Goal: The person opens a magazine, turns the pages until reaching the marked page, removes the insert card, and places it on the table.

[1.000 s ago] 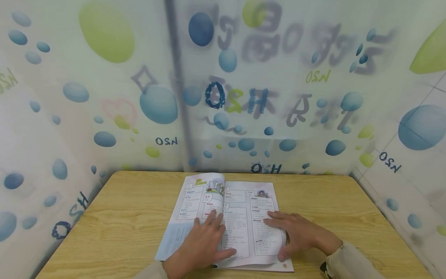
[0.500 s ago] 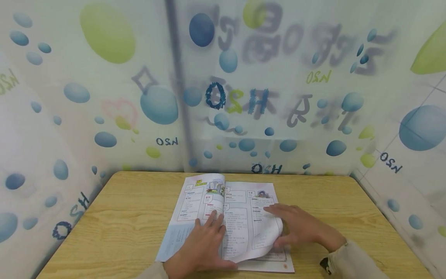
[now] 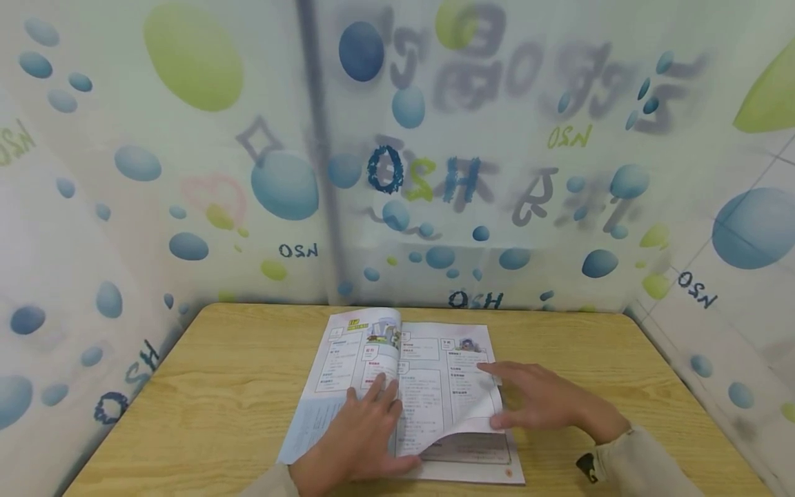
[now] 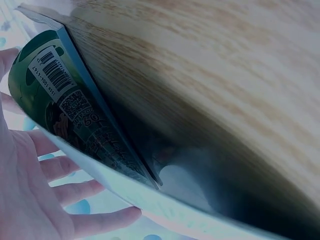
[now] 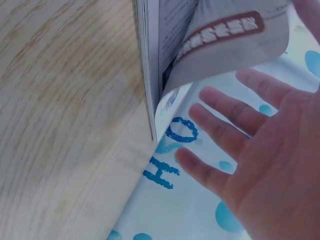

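Note:
An open magazine lies on the wooden table, its green back cover with a barcode showing in the left wrist view. My left hand rests spread on the left page near the spine, thumb towards the bottom of the right page. My right hand is at the magazine's right edge, with its thumb at the outer edge of a lifted page. That page curls up from its lower corner, baring the sheet below. In the right wrist view, the right fingers are straight and spread beside the curled page.
The wooden table extends around the magazine on both sides. Pale walls with blue and green dots and mirrored lettering stand behind it and at both sides. Light sleeves cover the forearms.
The lower right corner of the top right page has risen and curled upward, uncovering more of the sheet below. My right hand has shifted slightly up and right; the left hand stays in place.

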`<state>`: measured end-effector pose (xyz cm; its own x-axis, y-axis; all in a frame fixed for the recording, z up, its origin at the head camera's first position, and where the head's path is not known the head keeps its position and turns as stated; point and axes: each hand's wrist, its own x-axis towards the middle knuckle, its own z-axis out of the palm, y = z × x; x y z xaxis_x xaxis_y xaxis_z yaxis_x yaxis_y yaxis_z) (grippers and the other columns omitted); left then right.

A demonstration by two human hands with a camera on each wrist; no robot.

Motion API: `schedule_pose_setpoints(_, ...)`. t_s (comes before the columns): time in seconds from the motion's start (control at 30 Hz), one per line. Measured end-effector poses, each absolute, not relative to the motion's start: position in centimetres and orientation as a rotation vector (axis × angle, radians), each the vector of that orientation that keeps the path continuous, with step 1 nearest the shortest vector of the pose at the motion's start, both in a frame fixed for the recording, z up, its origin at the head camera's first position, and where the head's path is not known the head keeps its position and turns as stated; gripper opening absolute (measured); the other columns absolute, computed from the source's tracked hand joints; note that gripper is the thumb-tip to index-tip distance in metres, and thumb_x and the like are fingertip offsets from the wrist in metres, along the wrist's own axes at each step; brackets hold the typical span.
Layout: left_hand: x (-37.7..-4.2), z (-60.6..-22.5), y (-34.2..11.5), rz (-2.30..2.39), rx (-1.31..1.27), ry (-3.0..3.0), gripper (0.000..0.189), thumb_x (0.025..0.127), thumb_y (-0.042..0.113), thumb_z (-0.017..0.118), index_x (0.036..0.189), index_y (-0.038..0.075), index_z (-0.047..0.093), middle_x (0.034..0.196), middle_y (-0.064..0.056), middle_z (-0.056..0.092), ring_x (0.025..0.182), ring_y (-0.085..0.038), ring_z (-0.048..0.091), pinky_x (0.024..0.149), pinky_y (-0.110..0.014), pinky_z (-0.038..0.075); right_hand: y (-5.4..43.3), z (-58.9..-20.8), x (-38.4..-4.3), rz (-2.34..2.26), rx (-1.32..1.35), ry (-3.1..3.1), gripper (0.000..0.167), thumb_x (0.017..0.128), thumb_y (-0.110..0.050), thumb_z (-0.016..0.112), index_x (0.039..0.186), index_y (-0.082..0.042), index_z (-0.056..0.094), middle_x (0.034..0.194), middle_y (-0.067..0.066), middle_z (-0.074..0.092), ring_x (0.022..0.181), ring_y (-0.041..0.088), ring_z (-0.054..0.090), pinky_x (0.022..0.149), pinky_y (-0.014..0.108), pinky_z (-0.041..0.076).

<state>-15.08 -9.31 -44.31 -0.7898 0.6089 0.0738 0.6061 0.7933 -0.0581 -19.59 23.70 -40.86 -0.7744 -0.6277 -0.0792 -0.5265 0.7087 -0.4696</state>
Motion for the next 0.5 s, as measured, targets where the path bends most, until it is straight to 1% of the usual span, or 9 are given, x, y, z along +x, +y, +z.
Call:
schedule_pose_setpoints(0.17, -15.2, -44.4, -9.3, 0.09, -0.989, -2.836, 0.082, 0.086, 0.078, 0.045, 0.118, 0.006, 0.069, 0.14, -0.014, 0.054, 0.132, -0.035, 0.047, 0.085, -0.062, 0.049, 24.0, -40.5, -19.6, -0.674, -0.873, 2.669, 0.071, 0.095, -0.052, 0.058, 0.15, -0.009, 0.044, 0.149, 0.015, 0.047, 0.137, 0.041, 0.043, 0.106, 0.063, 0.036)
schedule_pose_setpoints(0.3, -15.3, -44.5, -9.3, 0.131, -0.994, -2.789, 0.082, 0.086, 0.078, 0.043, 0.116, 0.006, 0.07, 0.138, -0.013, 0.056, 0.132, -0.034, 0.048, 0.087, -0.061, 0.049, 24.3, -40.4, -19.6, -0.717, -0.843, 2.672, 0.058, 0.102, -0.043, 0.05, 0.149, -0.009, 0.046, 0.149, 0.016, 0.047, 0.137, 0.043, 0.041, 0.106, 0.064, 0.034)
schedule_pose_setpoints(0.4, -15.3, -44.7, -9.3, 0.147, -1.001, -2.753, 0.083, 0.086, 0.078, 0.043, 0.114, 0.006, 0.072, 0.135, -0.013, 0.057, 0.132, -0.033, 0.048, 0.089, -0.06, 0.048, 24.6, -40.5, -19.7, -0.715, -0.811, 2.701, 0.055, 0.105, -0.044, 0.044, 0.148, -0.01, 0.048, 0.148, 0.015, 0.048, 0.137, 0.042, 0.042, 0.107, 0.064, 0.033)
schedule_pose_setpoints(0.5, -15.2, -44.8, -9.3, 0.146, -1.011, -2.711, 0.081, 0.087, 0.078, 0.044, 0.111, 0.006, 0.072, 0.133, -0.012, 0.059, 0.13, -0.031, 0.049, 0.089, -0.057, 0.048, 25.0, -40.6, -19.7, -0.695, -0.779, 2.734, 0.056, 0.105, -0.047, 0.042, 0.147, -0.011, 0.049, 0.147, 0.014, 0.049, 0.137, 0.041, 0.042, 0.107, 0.063, 0.034)
